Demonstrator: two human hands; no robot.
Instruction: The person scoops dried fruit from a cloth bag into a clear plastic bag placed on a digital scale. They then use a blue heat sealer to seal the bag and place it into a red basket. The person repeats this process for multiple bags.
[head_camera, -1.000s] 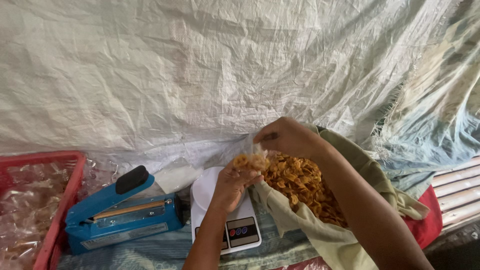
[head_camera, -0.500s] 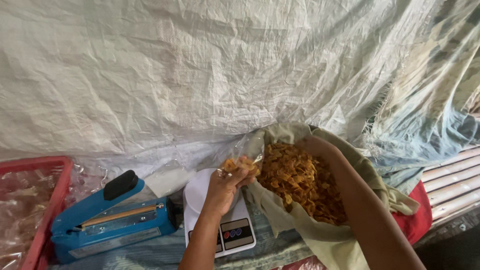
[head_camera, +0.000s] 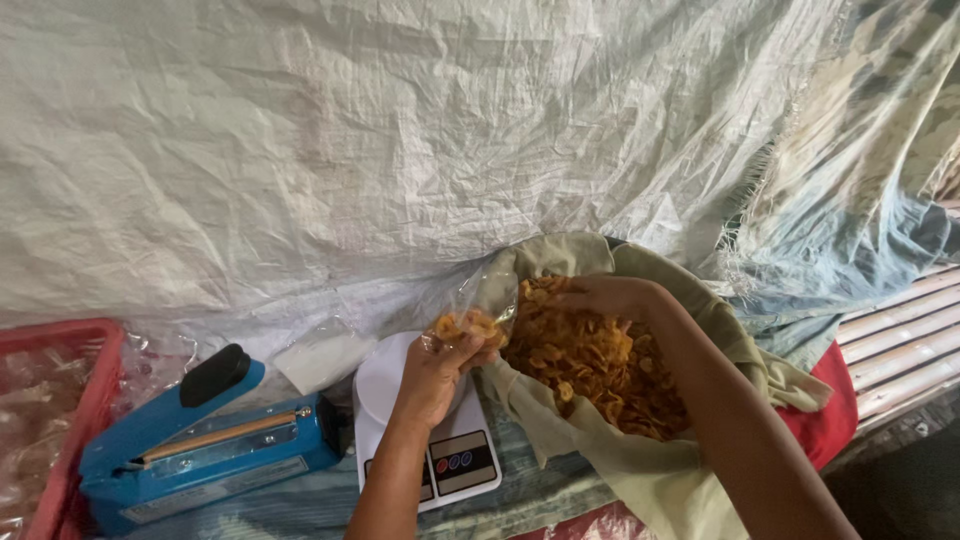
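1. I see my left hand (head_camera: 432, 375) raised above the white kitchen scale (head_camera: 425, 430). Its fingers are closed narrow on the mouth of a small clear plastic bag (head_camera: 480, 305), which has some orange-yellow chips inside.
2. The small bag stands between the scale and the big sack, just at the sack's rim, and it touches my left fingers.
3. My right hand (head_camera: 605, 298) is inside the olive cloth sack (head_camera: 640, 470), on top of the fried chips (head_camera: 590, 365). The fingers curl down into the pile; I cannot tell if they already hold chips or only touch them.
4. The sack lies open to the right of the scale, leaning toward me, and under it a red cloth (head_camera: 825, 410) shows at the right side.
5. To the left of the scale sits a blue heat sealer (head_camera: 210, 445) with a black handle knob, its arm lowered.
6. Behind the sealer, near the scale, lies a small pile of empty clear bags (head_camera: 325, 355).
7. At the far left stands a red basket (head_camera: 85, 400) with clear plastic packets inside.
8. A white woven tarp (head_camera: 400, 140) hangs behind everything.
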